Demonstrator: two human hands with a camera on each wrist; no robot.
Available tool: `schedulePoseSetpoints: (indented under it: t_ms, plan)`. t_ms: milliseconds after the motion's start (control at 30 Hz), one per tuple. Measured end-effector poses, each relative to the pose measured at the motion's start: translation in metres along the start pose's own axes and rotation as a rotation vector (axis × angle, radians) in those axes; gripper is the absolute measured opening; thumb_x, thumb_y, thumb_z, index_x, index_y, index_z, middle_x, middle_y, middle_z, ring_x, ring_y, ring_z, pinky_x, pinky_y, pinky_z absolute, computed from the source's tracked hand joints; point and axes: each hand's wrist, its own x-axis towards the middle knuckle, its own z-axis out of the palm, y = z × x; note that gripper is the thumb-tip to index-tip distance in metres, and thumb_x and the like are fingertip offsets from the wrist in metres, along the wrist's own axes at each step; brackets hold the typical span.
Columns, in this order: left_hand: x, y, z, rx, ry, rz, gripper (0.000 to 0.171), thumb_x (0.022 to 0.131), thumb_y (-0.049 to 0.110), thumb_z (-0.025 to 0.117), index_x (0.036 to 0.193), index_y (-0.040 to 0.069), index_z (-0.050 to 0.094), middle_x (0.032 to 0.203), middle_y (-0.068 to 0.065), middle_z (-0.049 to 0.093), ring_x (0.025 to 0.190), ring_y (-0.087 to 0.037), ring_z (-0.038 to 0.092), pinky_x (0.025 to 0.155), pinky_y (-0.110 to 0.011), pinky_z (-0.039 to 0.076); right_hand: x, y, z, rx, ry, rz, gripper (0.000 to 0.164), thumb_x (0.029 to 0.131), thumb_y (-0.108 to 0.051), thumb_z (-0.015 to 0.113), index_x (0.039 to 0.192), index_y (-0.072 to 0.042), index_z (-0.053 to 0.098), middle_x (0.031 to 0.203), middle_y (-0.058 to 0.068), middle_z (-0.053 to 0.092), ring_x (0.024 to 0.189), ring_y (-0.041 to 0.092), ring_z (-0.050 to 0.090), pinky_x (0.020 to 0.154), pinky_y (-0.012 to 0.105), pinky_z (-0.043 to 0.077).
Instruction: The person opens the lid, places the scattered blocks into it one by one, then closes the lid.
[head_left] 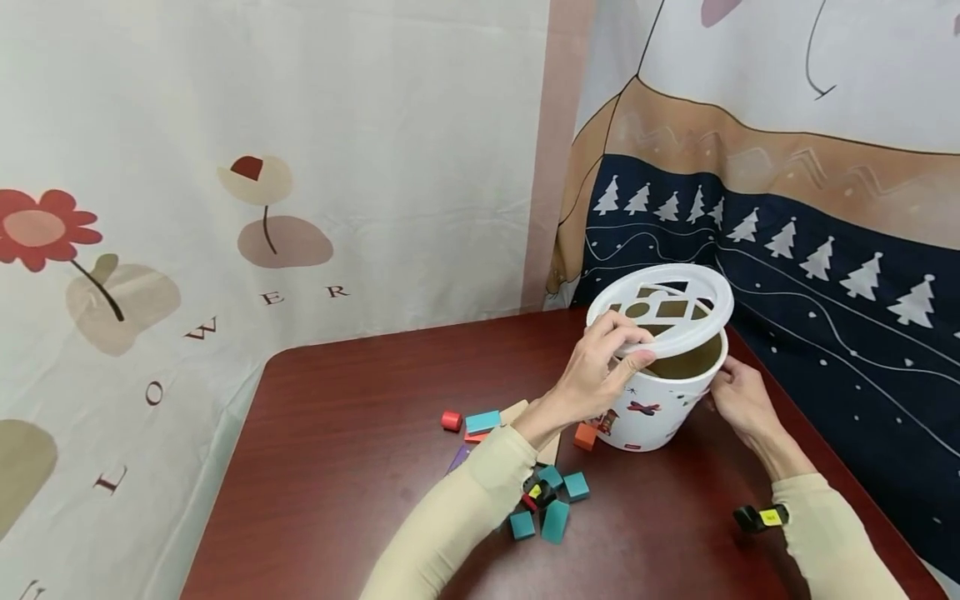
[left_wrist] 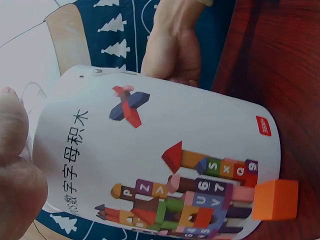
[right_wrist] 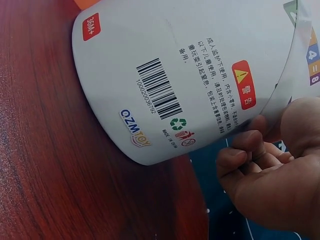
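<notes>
A white bucket [head_left: 663, 417] printed with toy blocks stands upright on the table. Its white lid [head_left: 678, 343], with cut-out shapes, sits tilted over the opening, and bucket interior shows beneath it. My left hand [head_left: 600, 367] pinches the lid's near left edge between thumb and fingers. On the bucket's right side, my right hand [head_left: 746, 400] holds on near the rim with curled fingers; in the right wrist view its fingertips [right_wrist: 240, 155] lie against the wall, their exact hold partly hidden. An orange block [left_wrist: 275, 200] lies by the bucket's base.
Left of the bucket lie several teal blocks [head_left: 555, 522], a red cylinder [head_left: 452, 421], a blue block [head_left: 482, 422] and pale wooden pieces, partly behind my left arm. The dark red table [head_left: 360, 417] meets patterned curtains [head_left: 420, 167] at the back and right.
</notes>
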Motion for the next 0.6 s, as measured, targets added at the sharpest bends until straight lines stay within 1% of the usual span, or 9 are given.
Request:
schedulePoseSetpoints:
  t_ms: [100,167,233,300,367,433,500,600]
  plan:
    - [0.000,0.003,-0.002,0.043,-0.006,0.024,0.016,0.089,0.005,0.077,0.105,0.003,0.073,0.107,-0.005,0.057,0.106,-0.011,0.052,0.090,-0.017,0.043,0.000,0.000,0.001,0.002,-0.001,0.012,0.027,0.100,0.003,0.036,0.120,0.013,0.051,0.066,-0.005,0.056,0.056,0.013,0.052,0.050,0.027,0.046]
    - [0.000,0.005,-0.006,0.077,0.010,0.045,0.017,0.089,0.007,0.078,0.104,0.003,0.073,0.106,-0.005,0.057,0.106,-0.012,0.051,0.092,-0.018,0.043,-0.001,0.000,0.001,0.000,-0.001,0.018,0.029,0.101,0.002,0.036,0.123,0.014,0.051,0.068,-0.006,0.057,0.057,0.013,0.052,0.050,0.027,0.047]
    - [0.000,0.007,-0.012,0.107,0.033,0.069,0.017,0.088,0.007,0.079,0.103,0.003,0.074,0.105,-0.005,0.058,0.105,-0.013,0.052,0.092,-0.021,0.043,-0.001,-0.001,0.001,-0.004,-0.001,0.021,0.031,0.101,0.002,0.036,0.125,0.014,0.051,0.068,-0.005,0.057,0.057,0.013,0.053,0.051,0.028,0.047]
    - [-0.001,0.008,-0.021,0.150,0.056,0.096,0.018,0.087,0.008,0.080,0.102,0.002,0.075,0.103,-0.006,0.058,0.103,-0.014,0.052,0.092,-0.025,0.044,-0.002,-0.001,0.001,-0.009,-0.002,0.022,0.033,0.101,0.001,0.036,0.126,0.014,0.051,0.069,-0.004,0.057,0.058,0.014,0.053,0.052,0.028,0.048]
    - [-0.006,0.008,-0.033,0.196,0.075,0.115,0.019,0.086,0.008,0.081,0.102,0.000,0.075,0.102,-0.007,0.059,0.101,-0.015,0.053,0.091,-0.030,0.044,-0.002,-0.002,0.001,-0.021,-0.004,0.018,0.033,0.100,0.001,0.036,0.127,0.014,0.051,0.067,-0.003,0.056,0.057,0.014,0.053,0.051,0.029,0.048]
    - [-0.013,0.006,-0.049,0.245,0.086,0.123,0.020,0.085,0.010,0.081,0.101,0.000,0.075,0.102,-0.007,0.059,0.102,-0.017,0.053,0.092,-0.035,0.043,-0.003,-0.003,0.001,-0.038,-0.005,0.013,0.033,0.100,0.001,0.037,0.127,0.013,0.052,0.068,-0.003,0.057,0.057,0.016,0.054,0.052,0.030,0.049]
    - [-0.024,0.004,-0.065,0.289,0.092,0.118,0.021,0.084,0.011,0.081,0.102,0.001,0.074,0.102,-0.007,0.059,0.103,-0.017,0.053,0.094,-0.040,0.042,-0.004,-0.005,-0.001,-0.069,-0.003,0.010,0.033,0.102,-0.002,0.037,0.127,0.012,0.052,0.069,-0.003,0.058,0.058,0.017,0.055,0.052,0.031,0.049]
    - [-0.043,0.000,-0.091,0.334,0.096,0.090,0.023,0.083,0.011,0.081,0.102,0.001,0.074,0.102,-0.008,0.060,0.103,-0.020,0.053,0.095,-0.044,0.041,-0.006,-0.008,-0.003,-0.113,0.018,0.003,0.033,0.104,-0.006,0.037,0.125,0.011,0.056,0.068,-0.004,0.059,0.059,0.019,0.056,0.052,0.031,0.050]
